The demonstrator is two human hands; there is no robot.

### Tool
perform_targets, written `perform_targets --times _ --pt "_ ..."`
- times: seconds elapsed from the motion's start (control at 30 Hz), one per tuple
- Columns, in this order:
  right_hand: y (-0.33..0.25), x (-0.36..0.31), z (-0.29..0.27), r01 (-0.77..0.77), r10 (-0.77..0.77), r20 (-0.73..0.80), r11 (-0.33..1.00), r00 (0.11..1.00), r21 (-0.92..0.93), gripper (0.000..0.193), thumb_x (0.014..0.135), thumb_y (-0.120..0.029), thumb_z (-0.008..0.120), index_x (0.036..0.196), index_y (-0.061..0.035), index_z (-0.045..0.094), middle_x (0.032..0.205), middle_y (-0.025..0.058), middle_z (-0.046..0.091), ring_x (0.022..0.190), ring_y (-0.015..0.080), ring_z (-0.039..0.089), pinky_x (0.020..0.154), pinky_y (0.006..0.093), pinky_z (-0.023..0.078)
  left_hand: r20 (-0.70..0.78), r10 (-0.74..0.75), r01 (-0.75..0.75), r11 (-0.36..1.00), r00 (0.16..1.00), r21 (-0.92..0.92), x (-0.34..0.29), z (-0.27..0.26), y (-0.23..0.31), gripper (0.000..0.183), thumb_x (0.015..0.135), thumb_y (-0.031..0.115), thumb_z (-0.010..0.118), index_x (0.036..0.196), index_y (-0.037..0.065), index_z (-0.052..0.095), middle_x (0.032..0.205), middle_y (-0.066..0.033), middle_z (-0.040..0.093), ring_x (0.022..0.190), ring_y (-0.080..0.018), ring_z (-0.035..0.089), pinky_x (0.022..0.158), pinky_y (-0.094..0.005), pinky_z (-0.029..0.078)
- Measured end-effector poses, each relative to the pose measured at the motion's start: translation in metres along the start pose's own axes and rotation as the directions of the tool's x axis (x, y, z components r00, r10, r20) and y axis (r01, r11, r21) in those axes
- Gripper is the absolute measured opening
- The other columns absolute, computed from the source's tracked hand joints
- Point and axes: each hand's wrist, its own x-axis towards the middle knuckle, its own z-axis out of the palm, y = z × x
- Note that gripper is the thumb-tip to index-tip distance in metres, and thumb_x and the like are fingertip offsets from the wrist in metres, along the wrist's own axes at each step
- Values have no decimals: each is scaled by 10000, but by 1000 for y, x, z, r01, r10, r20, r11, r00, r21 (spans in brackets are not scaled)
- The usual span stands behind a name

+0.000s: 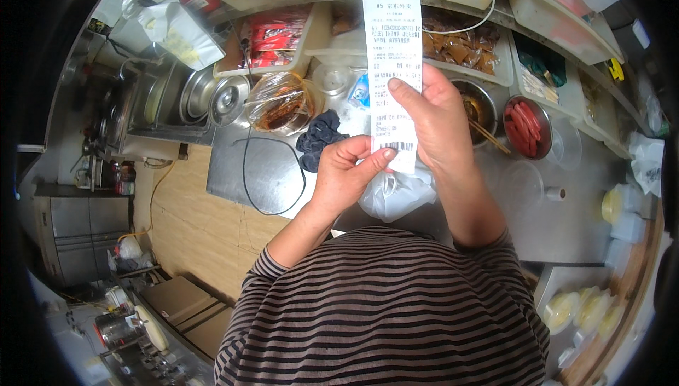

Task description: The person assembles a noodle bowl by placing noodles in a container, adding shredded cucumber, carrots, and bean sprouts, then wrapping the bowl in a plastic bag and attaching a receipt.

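Note:
A long white printed receipt point(387, 39) is held upright between my two hands above the metal counter. My left hand point(346, 174) pinches its lower end between thumb and fingers. Higher up, my right hand point(438, 117) grips the right edge, its thumb lying across the front of the paper. Just below the receipt sits a white plastic bag point(397, 198) on the counter, partly covered by my hands. Left of my left hand lies a crumpled dark cloth point(322, 135). Part of a blue packet point(360, 91) shows behind the paper.
A film-wrapped tub of reddish-brown food point(283, 106) stands beyond the cloth. To the right are a bowl with chopsticks point(484, 131) and a bowl of red sausages point(525, 128). Bins of packets point(272, 39) line the back. A black cable point(246, 181) loops over the counter point(226, 166).

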Motion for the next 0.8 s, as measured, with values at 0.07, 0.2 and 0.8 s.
perform_targets --times 0.07,0.2,0.8 --pt "0 0 -1 -10 10 -5 999 1000 32 226 886 -62 564 1079 54 551 922 82 638 761 97 597 651 240 498 1 1 -1 1000 1000 12 0 0 -1 95 861 45 644 928 -16 672 803 -45 679 714 -85 602 675 -219 481" --pt "0 -1 -2 -19 19 0 998 1000 53 222 892 -63 555 1078 57 550 925 83 637 762 101 599 653 241 498 1 5 -5 1000 1000 15 0 0 -1 99 862 41 641 938 -14 674 810 -47 682 718 -83 603 676 -217 479" --pt "-3 -7 -10 -29 27 21 993 999 118 283 892 -24 500 1150 92 498 975 126 633 821 129 615 716 256 503 -5 5 -5 1000 1000 26 -1 4 1 122 865 35 635 969 -11 677 823 -38 684 723 -68 598 670 -203 474"
